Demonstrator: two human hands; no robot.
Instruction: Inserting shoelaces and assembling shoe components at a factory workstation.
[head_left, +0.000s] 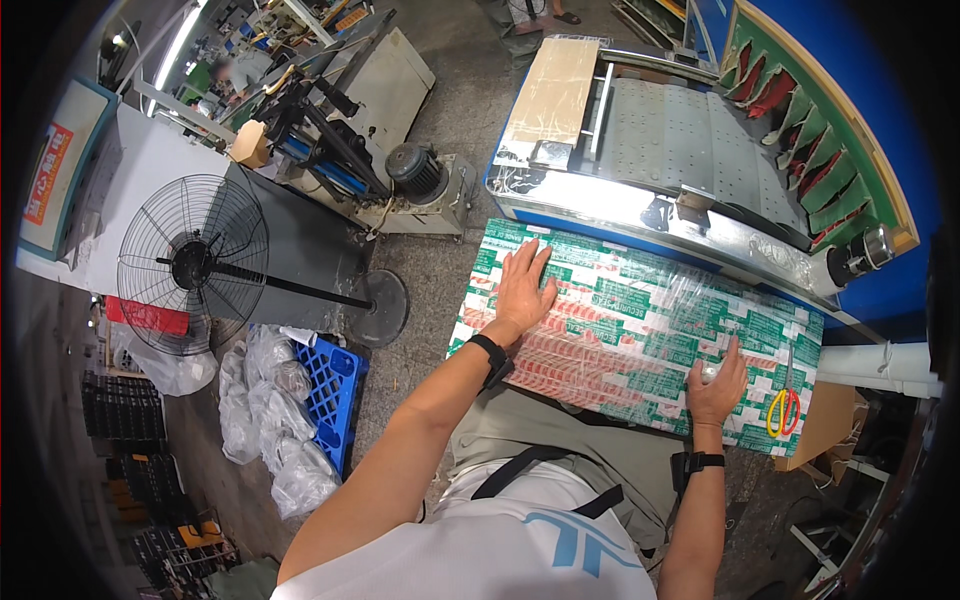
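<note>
A wide board (620, 325) covered in green, white and red printed tape lies in front of me, against the near side of a machine. My left hand (522, 290) rests on its left part, fingers stretched and spread, holding nothing. Farther right, my right hand (718, 388) lies on the same surface with its fingers extended. A small whitish, shiny spot (710, 372) shows between its thumb and fingers; what it is I cannot make out. Scissors (783, 408) with yellow and red handles lie on the board just right of that hand.
Beyond the board stands the machine with a grey perforated bed (690, 140) and a metal rail. To the left are a standing fan (193, 263), a motor (415, 172), a blue plastic pallet (330, 385) and clear bags (280, 420). A cardboard box (820, 425) sits at the right.
</note>
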